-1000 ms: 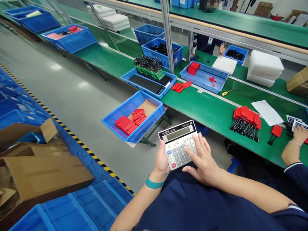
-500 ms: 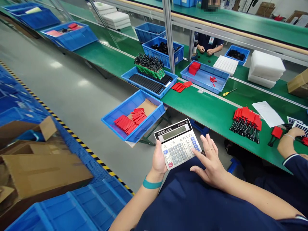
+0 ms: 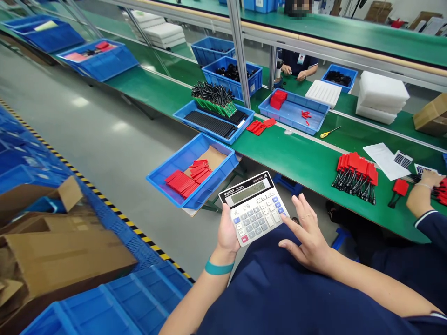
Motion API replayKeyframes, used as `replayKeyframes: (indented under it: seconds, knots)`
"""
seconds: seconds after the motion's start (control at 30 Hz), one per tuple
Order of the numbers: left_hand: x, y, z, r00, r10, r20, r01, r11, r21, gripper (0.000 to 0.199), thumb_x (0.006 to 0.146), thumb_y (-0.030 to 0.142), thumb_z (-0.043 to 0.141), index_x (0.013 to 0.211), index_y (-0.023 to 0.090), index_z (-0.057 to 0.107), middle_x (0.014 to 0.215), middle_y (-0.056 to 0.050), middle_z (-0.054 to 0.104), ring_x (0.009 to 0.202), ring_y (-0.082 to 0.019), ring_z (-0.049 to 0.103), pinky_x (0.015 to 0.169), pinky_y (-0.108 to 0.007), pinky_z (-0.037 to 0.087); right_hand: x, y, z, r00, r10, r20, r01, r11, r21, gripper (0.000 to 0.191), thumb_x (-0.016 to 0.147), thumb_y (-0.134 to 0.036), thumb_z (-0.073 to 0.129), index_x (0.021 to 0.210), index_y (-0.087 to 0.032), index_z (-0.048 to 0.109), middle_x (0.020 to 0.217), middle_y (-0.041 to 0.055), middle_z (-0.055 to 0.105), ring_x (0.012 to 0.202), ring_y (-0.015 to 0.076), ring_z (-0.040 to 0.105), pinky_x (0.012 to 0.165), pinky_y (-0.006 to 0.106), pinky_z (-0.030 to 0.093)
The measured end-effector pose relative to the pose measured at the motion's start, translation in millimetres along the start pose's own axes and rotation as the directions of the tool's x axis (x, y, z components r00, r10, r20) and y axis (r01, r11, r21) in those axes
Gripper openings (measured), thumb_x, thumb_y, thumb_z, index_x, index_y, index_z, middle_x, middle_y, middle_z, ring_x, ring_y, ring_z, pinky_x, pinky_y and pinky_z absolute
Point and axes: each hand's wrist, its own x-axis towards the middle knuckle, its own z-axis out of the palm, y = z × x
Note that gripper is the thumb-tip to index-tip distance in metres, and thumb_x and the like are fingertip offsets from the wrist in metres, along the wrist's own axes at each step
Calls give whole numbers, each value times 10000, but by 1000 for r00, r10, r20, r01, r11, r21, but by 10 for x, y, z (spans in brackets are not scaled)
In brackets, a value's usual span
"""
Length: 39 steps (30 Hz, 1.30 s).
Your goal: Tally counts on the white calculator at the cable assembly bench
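Here, calculator: before me, display end pointing away and leftward; nearly square, long axis unclear.
My left hand: clamped on its left edge.
My right hand: fingers apart, index near blue keys.

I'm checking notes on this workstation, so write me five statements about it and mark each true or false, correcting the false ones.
1. The left hand grips the calculator by its left side. True.
2. The teal wristband is on the right arm. False: the teal wristband is on the left wrist.
3. The yellow-handled screwdriver lies on the green workbench. True.
4. The blue tray nearest the calculator holds white foam blocks. False: it holds flat red pieces.
5. The right hand has its index finger near the calculator's blue keys. True.
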Motion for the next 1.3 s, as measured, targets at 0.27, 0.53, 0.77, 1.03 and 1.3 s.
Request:
replayKeyframes:
  seconds: [0.27, 0.53, 0.77, 1.03, 1.3]
  knots:
    - [-7, 6, -10, 999, -3, 53, 3, 1000, 7, 776, 979, 735, 396, 1511, 197, 570, 1526, -147, 583, 1526, -418, 361, 1261, -645, 304, -11, 11, 37, 1000, 14, -2, -14, 999, 32, 630, 997, -317, 654, 1567, -206, 409, 1731, 229, 127, 1586, 461, 144, 1157, 734, 382]
    - [-11, 6, -20, 999, -12, 32, 12, 1000, 10, 783, 979, 744, 375, 1466, 177, 610, 1485, -151, 622, 1534, -407, 353, 1269, -639, 286, 8, -1, 48, 1000, -19, 19, 19, 999, 32, 539, 995, -328, 660, 1481, -159, 499, 1724, 238, 149, 1587, 454, 148, 1166, 714, 387]
    - [4, -53, 88, 1000, 2, -8, -1, 999, 53, 802, 990, 742, 345, 1390, 120, 655, 1441, -179, 651, 1506, -400, 412, 1276, -607, 289, 131, -190, 139, 963, -185, 194, 185, 983, 15, 676, 910, -600, 736, 1423, -182, 597, 1715, 278, 126, 1577, 483, 135, 1183, 691, 364]
    - [71, -151, 109, 996, 84, -23, -82, 994, 70, 756, 995, 689, 441, 1494, 132, 556, 1494, -197, 603, 1491, -381, 446, 1261, -581, 335, 198, -239, 248, 905, -216, 366, 233, 972, -3, 780, 898, -687, 693, 1506, -219, 552, 1687, 280, 235, 1580, 485, 106, 1194, 717, 325]
    - [79, -145, 92, 997, 67, -22, -65, 993, 103, 788, 975, 726, 437, 1446, 115, 598, 1503, -191, 597, 1502, -409, 418, 1264, -598, 330, 173, -202, 277, 911, -206, 358, 203, 978, 46, 766, 920, -674, 673, 1519, -219, 531, 1697, 286, 191, 1582, 488, 66, 1194, 740, 298]
